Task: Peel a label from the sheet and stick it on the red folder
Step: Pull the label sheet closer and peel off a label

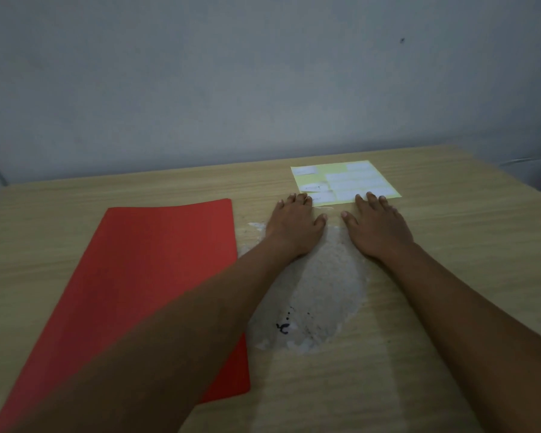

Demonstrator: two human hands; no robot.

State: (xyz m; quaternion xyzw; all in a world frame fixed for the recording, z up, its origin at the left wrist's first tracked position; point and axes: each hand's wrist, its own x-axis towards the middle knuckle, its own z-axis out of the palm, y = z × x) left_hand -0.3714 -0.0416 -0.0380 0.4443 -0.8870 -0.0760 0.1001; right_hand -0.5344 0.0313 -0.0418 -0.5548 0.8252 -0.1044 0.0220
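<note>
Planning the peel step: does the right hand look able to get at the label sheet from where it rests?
Probably yes. The right hand lies flat and empty on the table, its fingertips already at the near edge of the label sheet, with nothing between them.

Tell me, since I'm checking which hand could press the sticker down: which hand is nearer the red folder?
Left. The left hand lies flat just right of the red folder, its forearm crossing the folder's corner. The right hand lies farther right, beyond the left.

Left hand (295,225) and right hand (378,225) flat, palms down, fingers spread, side by side, forearms stretched forward.
</note>
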